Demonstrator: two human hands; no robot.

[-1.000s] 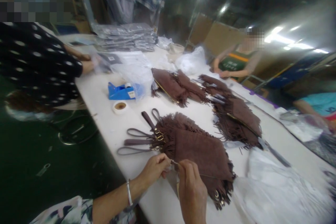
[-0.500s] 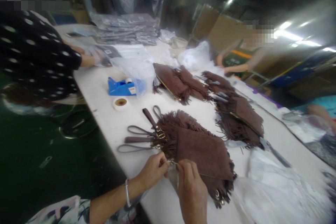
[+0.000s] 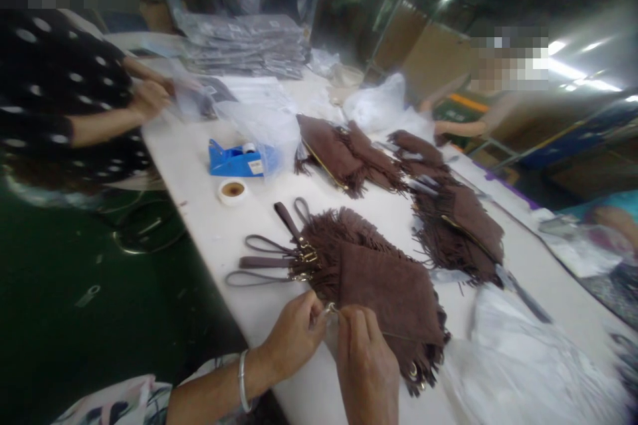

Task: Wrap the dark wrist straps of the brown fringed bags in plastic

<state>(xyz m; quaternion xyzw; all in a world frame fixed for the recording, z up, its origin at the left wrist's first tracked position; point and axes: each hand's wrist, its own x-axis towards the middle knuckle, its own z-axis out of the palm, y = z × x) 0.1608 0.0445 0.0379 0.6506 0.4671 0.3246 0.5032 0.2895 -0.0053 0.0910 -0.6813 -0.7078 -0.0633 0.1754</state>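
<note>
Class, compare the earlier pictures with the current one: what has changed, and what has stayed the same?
The polka-dotted co-worker's near hand has drawn back leftward in the picture. More of the small shiny piece shows between the person's left hand and right hand. No new grip or release is clear. The nearest fringed bag, blue tape dispenser and tape roll stayed put.

Looks like a factory workshop, judging by several brown fringed suede-like bags (image 3: pixel 389 289) on a long white counter (image 3: pixel 209 226), stacked grey plastic-wrapped packs (image 3: pixel 249 46), a blue plastic tape dispenser (image 3: pixel 232 163), white strip lights (image 3: pixel 573 70).
</note>
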